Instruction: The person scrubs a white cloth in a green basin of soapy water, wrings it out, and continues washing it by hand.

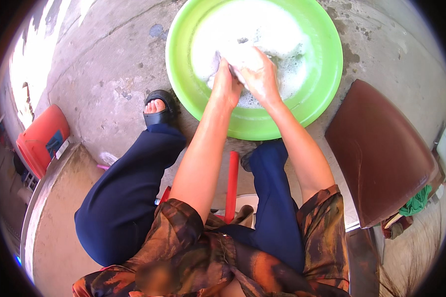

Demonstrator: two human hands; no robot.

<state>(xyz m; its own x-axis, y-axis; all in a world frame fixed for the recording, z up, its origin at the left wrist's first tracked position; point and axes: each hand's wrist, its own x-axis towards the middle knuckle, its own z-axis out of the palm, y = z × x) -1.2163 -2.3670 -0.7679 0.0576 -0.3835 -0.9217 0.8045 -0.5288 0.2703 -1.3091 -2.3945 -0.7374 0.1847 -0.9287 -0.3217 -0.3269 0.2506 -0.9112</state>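
Note:
A large round green plastic basin point(325, 74) stands on the concrete floor in front of me, with white suds point(252, 22) over the water in it. Both my hands are close together over its near half. My left hand point(226, 81) is curled against a wet, foam-covered piece of fabric point(239, 74). Beside it on the right, my right hand point(262, 76) grips the same fabric, its fingers partly lost in foam. Glare and suds hide the fabric's shape and most of its colour.
A brown box-like object point(383, 152) stands right of the basin, with a green cloth point(416, 200) at its near end. A red plastic container point(44, 139) is at the left beside a low ledge point(59, 208). A red bar point(232, 185) lies between my legs.

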